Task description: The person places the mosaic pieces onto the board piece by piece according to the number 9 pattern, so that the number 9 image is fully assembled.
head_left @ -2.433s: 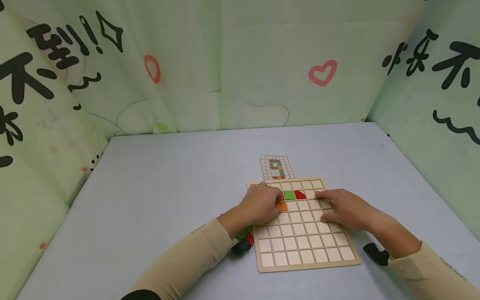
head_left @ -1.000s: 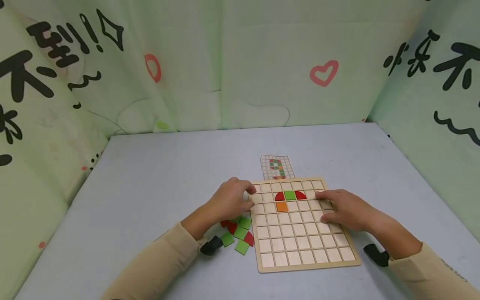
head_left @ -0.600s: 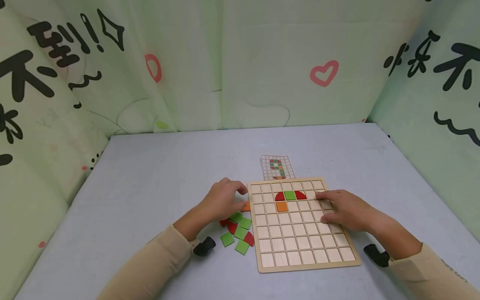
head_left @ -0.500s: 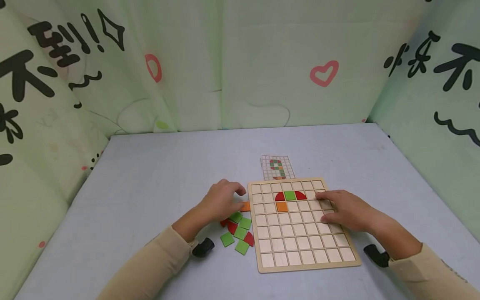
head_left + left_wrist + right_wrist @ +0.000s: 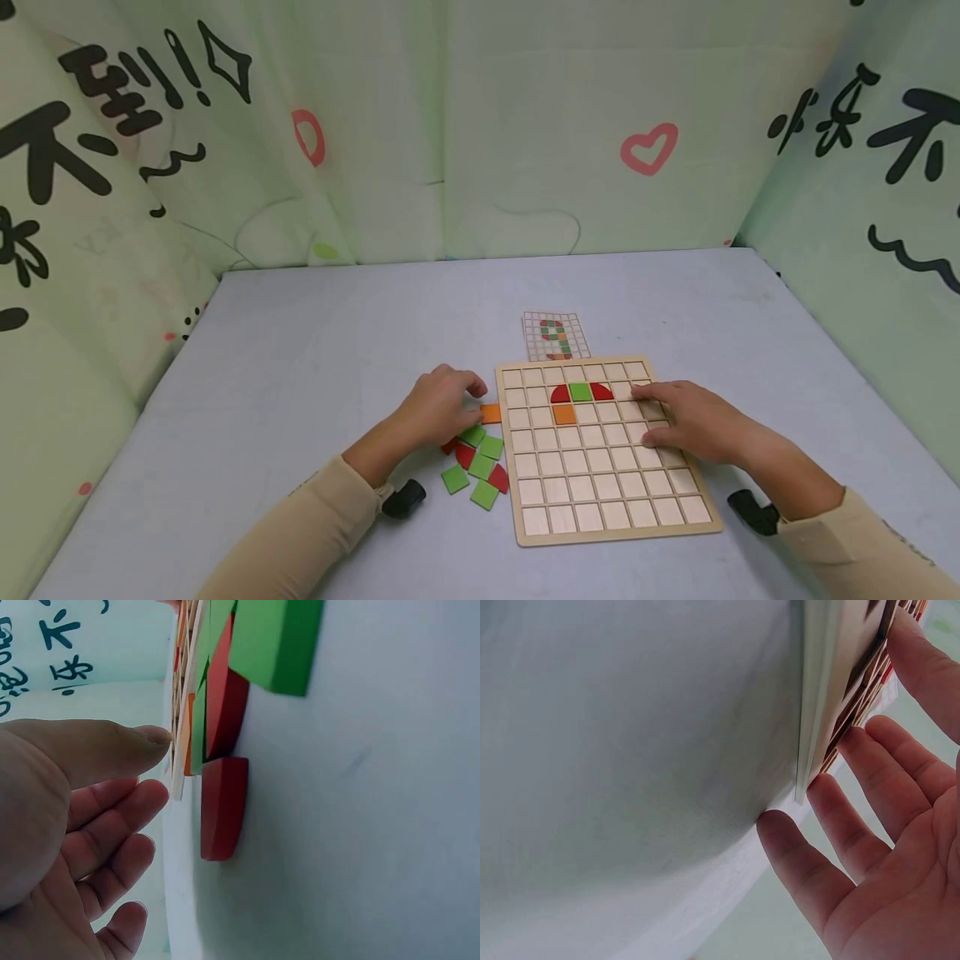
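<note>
Now the wooden grid board [image 5: 611, 483] lies flat on the pale table [image 5: 337, 350], its second row from the far side bearing a red piece [image 5: 560, 393], a green square [image 5: 581, 392] and another red piece [image 5: 602, 392]; an orange square [image 5: 564, 414] sits below the left one. At its left edge lies a loose orange tile [image 5: 491, 413], with scattered green tiles [image 5: 484, 495] and red tiles [image 5: 498, 478] nearer the person. The left hand [image 5: 438, 406], loosely bent and gripping nothing, is by the orange tile; thumb contact is unclear. The right hand [image 5: 697, 421], fingers spread, touches the board's right side. Beyond lies a patterned card [image 5: 534, 342].
</note>
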A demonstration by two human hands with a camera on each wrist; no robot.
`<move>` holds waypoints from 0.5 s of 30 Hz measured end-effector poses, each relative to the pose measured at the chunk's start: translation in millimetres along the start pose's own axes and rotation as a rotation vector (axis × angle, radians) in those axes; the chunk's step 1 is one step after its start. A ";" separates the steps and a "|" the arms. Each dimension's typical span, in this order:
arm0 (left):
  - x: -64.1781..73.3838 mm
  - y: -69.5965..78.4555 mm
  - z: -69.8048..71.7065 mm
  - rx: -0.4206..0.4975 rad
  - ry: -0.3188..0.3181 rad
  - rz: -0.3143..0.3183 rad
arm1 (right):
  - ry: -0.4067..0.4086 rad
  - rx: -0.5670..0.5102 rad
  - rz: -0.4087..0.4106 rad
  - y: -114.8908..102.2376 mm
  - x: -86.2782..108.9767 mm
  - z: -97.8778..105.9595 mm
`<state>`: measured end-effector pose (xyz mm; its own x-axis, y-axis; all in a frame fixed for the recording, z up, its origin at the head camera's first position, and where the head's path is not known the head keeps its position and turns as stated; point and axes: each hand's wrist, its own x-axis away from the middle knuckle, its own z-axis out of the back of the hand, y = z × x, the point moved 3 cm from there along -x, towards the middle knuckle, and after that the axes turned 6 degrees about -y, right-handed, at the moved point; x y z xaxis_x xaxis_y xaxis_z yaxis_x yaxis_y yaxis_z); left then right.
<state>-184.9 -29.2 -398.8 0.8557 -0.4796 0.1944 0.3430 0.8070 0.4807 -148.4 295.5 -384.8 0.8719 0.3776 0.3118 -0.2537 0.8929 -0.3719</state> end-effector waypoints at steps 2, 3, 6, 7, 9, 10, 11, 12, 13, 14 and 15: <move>-0.1 -0.9 -0.7 -0.002 0.000 0.003 | 0.000 0.003 -0.001 -0.2 0.2 0.0; -0.2 -1.2 -1.0 -0.004 0.000 0.003 | 0.000 0.004 -0.001 -0.4 0.3 0.0; -0.4 -2.5 -1.8 -0.010 -0.002 0.004 | 0.002 0.002 -0.001 -0.6 0.8 0.3; -0.3 -2.8 -2.0 -0.011 -0.004 0.006 | 0.002 0.001 0.000 -0.6 0.9 0.3; -0.1 -3.6 -2.7 -0.013 -0.011 0.014 | 0.003 0.000 0.000 -0.7 1.0 0.4; 0.4 -4.1 -3.2 -0.013 -0.013 0.020 | 0.002 0.000 0.000 -0.5 1.0 0.4; 1.0 -4.5 -3.5 -0.014 -0.018 0.028 | 0.002 0.000 0.000 -0.4 0.9 0.4; 1.8 -4.9 -3.8 -0.014 -0.021 0.035 | 0.001 0.001 -0.001 -0.4 0.8 0.3; 2.8 -5.3 -4.1 -0.014 -0.023 0.041 | 0.000 0.001 -0.004 -0.3 0.6 0.3; 3.8 -5.7 -4.3 -0.016 -0.026 0.043 | -0.001 0.001 -0.005 -0.2 0.5 0.2; 4.8 -6.1 -4.5 -0.015 -0.028 0.046 | -0.002 0.002 -0.006 -0.2 0.3 0.1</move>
<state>-181.1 -34.8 -404.6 0.8596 -0.4511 0.2398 0.3095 0.8333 0.4580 -148.1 295.5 -384.5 0.8724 0.3730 0.3158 -0.2495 0.8955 -0.3685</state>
